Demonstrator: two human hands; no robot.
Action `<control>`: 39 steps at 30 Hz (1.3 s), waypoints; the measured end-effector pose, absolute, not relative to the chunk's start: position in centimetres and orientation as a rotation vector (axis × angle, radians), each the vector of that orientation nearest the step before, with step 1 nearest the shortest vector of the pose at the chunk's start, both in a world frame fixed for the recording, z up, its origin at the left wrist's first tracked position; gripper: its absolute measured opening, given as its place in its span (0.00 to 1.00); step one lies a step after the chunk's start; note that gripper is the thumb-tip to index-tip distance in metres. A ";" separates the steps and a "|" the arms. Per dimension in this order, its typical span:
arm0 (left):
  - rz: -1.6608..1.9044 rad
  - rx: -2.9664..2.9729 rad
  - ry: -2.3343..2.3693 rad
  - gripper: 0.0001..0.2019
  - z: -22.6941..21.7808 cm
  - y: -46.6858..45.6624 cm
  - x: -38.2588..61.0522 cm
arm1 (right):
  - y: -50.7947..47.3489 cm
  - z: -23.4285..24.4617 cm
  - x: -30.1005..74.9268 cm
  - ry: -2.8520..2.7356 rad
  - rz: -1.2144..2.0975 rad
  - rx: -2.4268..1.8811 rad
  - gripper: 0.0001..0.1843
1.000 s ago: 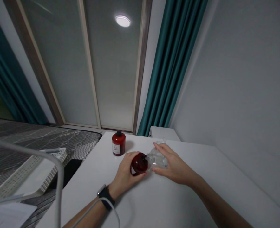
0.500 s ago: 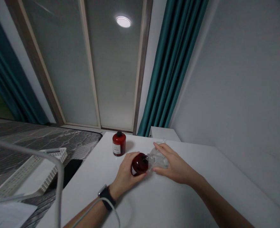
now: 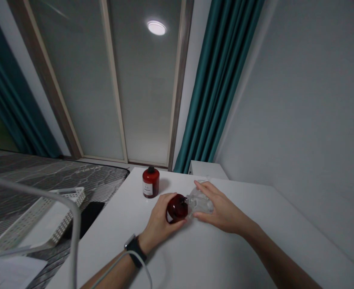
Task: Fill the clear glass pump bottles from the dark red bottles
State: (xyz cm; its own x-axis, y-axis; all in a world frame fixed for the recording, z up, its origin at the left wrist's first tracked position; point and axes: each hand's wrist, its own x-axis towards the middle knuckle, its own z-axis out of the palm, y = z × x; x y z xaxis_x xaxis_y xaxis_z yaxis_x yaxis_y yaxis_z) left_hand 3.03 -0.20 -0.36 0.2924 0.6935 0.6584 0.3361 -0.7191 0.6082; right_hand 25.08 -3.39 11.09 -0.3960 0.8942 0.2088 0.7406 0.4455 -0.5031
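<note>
My left hand (image 3: 161,216) is wrapped round a dark red bottle (image 3: 177,206), which is tipped so its neck points right. In my right hand (image 3: 217,206) is a clear bottle (image 3: 200,201), its narrow neck meeting the mouth of the red one. Whether liquid passes between them cannot be made out. Behind them on the white table (image 3: 225,257) stands a second red bottle (image 3: 150,182), upright, with a black cap and a white label. A smartwatch (image 3: 134,249) is on my left wrist.
A white perforated basket (image 3: 55,237) lies to the left, beside a black flat object (image 3: 86,218) and white paper (image 3: 11,273). A pale cable (image 3: 76,241) loops through the left foreground. Past the table's far edge is a white cabinet (image 3: 208,168); a wall rises at right.
Almost nothing differs. Both hands and the two joined bottles hold the same pose, apart from a tiny shift in the picture.
</note>
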 end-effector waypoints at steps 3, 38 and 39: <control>1.407 2.207 0.934 0.35 -0.4 -0.2 3.1 | -3.3 11.1 25.1 -2.257 0.460 -1.372 0.45; 1.404 2.176 0.918 0.35 -0.7 -0.2 3.2 | -3.8 11.9 24.6 -2.139 0.503 -1.425 0.29; 1.407 2.174 0.918 0.35 -0.8 -0.2 3.2 | -3.8 11.9 24.7 -2.138 0.499 -1.421 0.29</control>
State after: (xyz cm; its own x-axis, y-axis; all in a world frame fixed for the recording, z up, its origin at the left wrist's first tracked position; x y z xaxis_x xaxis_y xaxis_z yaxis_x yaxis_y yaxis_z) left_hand 3.19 -0.22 -0.79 0.2805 0.7053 0.6510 0.3120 -0.7085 0.6330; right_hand 24.66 -3.83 11.87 -0.3140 0.9242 0.2175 0.7321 0.3815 -0.5643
